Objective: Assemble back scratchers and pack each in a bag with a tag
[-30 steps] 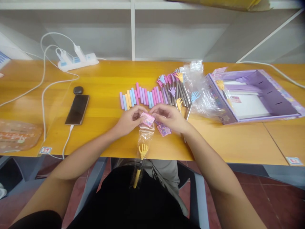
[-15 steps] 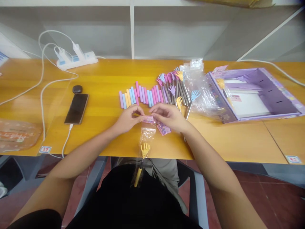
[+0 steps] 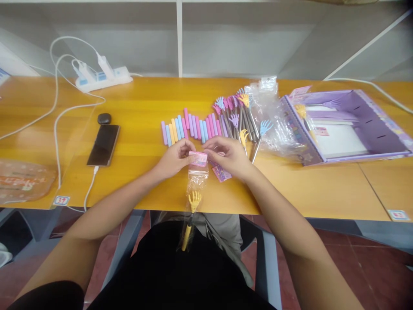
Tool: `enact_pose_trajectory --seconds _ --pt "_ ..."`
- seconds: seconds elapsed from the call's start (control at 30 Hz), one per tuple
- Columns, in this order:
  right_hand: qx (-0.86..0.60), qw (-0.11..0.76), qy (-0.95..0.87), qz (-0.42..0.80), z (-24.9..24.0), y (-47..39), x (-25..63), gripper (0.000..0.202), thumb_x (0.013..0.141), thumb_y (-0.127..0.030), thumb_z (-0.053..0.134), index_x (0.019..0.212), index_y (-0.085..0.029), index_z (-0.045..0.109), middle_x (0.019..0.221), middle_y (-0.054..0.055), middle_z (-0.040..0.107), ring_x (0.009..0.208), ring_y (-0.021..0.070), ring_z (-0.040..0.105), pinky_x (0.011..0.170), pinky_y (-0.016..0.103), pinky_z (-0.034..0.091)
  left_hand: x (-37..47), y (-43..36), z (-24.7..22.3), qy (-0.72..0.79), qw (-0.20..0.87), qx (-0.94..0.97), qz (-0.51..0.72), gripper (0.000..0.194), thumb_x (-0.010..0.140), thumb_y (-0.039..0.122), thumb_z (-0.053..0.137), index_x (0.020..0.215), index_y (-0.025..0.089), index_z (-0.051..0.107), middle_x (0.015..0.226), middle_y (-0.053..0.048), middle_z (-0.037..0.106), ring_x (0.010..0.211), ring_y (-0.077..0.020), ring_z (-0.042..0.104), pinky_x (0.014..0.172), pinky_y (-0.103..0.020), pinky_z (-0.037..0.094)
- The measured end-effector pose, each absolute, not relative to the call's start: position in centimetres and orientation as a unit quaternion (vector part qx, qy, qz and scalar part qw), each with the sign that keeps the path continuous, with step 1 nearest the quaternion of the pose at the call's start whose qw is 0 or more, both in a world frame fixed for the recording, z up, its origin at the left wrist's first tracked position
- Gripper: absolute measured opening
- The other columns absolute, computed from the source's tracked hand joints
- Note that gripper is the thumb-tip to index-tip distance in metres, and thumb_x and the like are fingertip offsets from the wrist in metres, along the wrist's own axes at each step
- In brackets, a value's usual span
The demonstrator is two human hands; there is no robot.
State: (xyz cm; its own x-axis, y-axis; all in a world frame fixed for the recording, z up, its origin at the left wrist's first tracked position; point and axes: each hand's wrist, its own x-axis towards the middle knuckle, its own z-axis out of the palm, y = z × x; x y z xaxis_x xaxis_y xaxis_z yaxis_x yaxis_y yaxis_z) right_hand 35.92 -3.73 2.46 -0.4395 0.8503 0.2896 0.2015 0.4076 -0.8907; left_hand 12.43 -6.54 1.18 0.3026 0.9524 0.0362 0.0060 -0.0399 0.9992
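Between the thumb and fingers of my left hand is the left edge of a small pink printed card. The closed fingertips of my right hand pinch at its right edge. Just below the card, a clear plastic bag hangs over the table edge toward my lap. Inside it is a yellow back scratcher with a hand-shaped head and a yellow grip. Partly under my right hand lie more printed cards. Beyond my hands are pink, purple, blue and yellow grip tubes in a row.
Back scratchers with metal rods lie in a pile beside clear bags. A purple display box stands at the right, holding a bagged yellow scratcher. To the left are a phone, a black earbud case and a power strip.
The pink card has tipped so that its printed face shows more, and it sits slightly further left. Both hands stay nearly in place; the camera view has shifted slightly.
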Motion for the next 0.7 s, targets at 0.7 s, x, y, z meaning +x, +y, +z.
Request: enact_pose_trajectory --seconds 0.7 --pt "-0.336 0.370 -0.728 0.469 2.47 -3.58 36.03 0.022 0.107 -0.047 0.069 0.113 -0.026 0.077 0.108 0.005 0.077 0.095 0.0198 0.071 0.080 0.035 0.060 12.16 -6.34 0.76 0.415 0.556 0.554 0.460 0.031 0.087 0.037 0.091 0.104 0.021 0.071 0.099 -0.005 0.073 0.092 -0.0178 0.070 0.085 -0.033 0.059"
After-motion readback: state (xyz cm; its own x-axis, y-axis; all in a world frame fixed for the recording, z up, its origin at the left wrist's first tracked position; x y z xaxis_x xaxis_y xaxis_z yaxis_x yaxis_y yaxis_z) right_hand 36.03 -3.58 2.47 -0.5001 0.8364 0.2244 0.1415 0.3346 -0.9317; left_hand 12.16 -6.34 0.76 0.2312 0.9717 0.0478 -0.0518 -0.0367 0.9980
